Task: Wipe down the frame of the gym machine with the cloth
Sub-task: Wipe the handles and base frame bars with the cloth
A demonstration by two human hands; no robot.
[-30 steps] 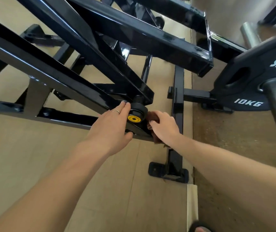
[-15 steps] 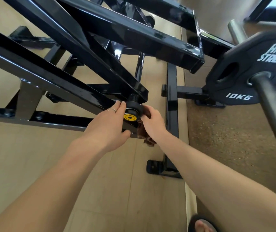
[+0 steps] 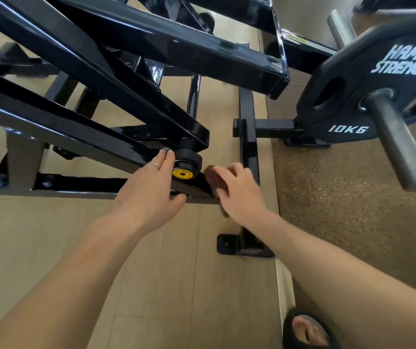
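The gym machine's black steel frame (image 3: 81,127) crosses the upper left in slanted bars. A black stopper with a yellow cap (image 3: 183,173) hangs at the end of one bar. My left hand (image 3: 149,195) grips the lower bar just left of the stopper, fingers over the top and thumb below. My right hand (image 3: 239,192) holds a brown cloth (image 3: 213,178) against the end of that bar, right of the stopper. Most of the cloth is hidden under the hand.
A black 10 kg weight plate (image 3: 368,79) sits on a steel peg (image 3: 398,139) at the upper right. A black floor rail (image 3: 248,137) with a bolted foot (image 3: 227,244) runs below my hands. My sandalled foot (image 3: 307,331) stands at the bottom edge.
My right hand has slid the cloth along the bar's end beside the stopper, first toward it, then back right. My left hand has kept its grip. The camera has shifted slightly.
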